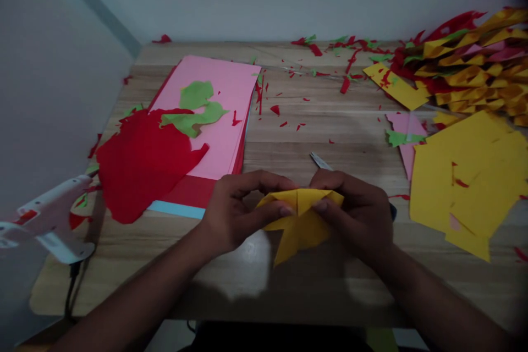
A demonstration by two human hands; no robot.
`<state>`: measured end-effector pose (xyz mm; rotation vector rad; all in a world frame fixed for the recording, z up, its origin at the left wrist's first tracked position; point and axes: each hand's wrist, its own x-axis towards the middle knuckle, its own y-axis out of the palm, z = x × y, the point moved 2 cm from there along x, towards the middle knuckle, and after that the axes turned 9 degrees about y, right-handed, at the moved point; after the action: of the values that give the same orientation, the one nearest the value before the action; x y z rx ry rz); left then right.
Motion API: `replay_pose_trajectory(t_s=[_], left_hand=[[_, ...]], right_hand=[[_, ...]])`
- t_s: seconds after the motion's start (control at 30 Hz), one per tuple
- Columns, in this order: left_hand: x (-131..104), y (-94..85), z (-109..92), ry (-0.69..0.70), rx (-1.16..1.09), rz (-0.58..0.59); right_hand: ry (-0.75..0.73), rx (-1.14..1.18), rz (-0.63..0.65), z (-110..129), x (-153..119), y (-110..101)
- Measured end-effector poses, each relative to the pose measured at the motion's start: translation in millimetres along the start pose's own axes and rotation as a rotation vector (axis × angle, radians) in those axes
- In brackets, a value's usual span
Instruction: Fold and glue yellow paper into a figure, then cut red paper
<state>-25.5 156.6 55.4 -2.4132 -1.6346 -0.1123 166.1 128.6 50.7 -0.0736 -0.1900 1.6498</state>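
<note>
A folded piece of yellow paper (303, 225) is held up between both hands above the front of the table. My left hand (243, 212) pinches its left side, thumb in front and fingers behind. At the paper's right side, my right hand (355, 214) grips the same way. A crease runs down the middle of its folded top edge, and a pointed flap hangs below. Behind my right hand lies a pair of scissors (319, 161); its blade tip shows, while most of it is hidden.
Left of my hands lie stacked pink sheets (231, 88), a torn red paper piece (140, 165) and green scraps (198, 93). A white glue gun (58, 220) stands at the left edge. On the right are yellow sheets (466, 159) and a folded-paper pile (487, 66).
</note>
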Motion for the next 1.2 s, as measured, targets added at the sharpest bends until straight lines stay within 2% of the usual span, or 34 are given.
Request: replay_pose_trajectory(t_s=[0.13,0.3,0.47,0.67,0.77,0.9,1.07,1.2], left_hand=[[2.0,-0.6,4.1,-0.042,-0.003,-0.056],[3.9,0.7,3.1,-0.074,0.055,-0.083],[2.0,1.8,3.2,-0.071,0.048,-0.032],[1.3,2.8,4.7,-0.074,-0.020,0.087],[1.4,2.2,4.1,-0.095,0.022,0.069],[2.1,2.3,3.9,-0.115,0.092,0.011],[3.0,4.8,4.2,-0.073,0.137,0.051],[3.1,2.4,4.1,-0.005,0.159,0.082]], right_hand=[[0.030,-0.025,-0.007,-1.3,0.0,1.6],[0.015,-0.096,-0.088,-0.6,0.5,2.6],[-0.019,-0.143,-0.094,1.0,-0.8,1.9],[-0.101,-0.078,0.023,4.3,-1.3,1.4],[-0.106,-0.110,0.049,3.6,-0.9,3.2],[-0.106,-0.210,0.017,0.3,-0.9,6.7],[-0.110,-0.213,-0.003,-1.3,-1.4,8.7],[-0.014,-0.145,0.018,-2.8,-0.9,8.1]])
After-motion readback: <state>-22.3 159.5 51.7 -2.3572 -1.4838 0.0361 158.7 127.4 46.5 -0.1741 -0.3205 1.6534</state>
